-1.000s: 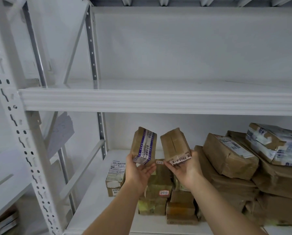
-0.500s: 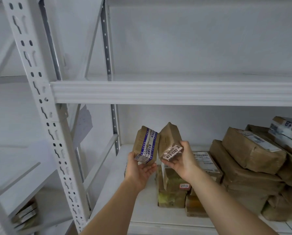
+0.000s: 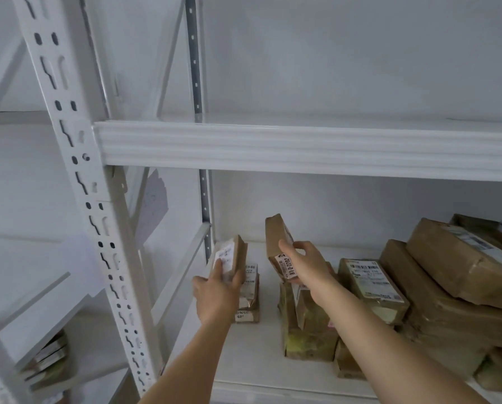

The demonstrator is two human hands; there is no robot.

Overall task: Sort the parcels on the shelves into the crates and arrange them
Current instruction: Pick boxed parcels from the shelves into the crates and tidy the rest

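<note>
lower shelf (image 3: 261,354) | white metal | brown parcels (image 3: 459,290) stacked right | labelled small parcel (image 3: 248,298) left

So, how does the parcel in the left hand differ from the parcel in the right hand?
The left-hand parcel faces the camera with a white label; the right-hand parcel has only a small white tag, reading 81-2-2202. The left hand holds its parcel lower, near the shelf post; the right hand holds its parcel higher, tilted. Both are small, brown and gripped.
</note>
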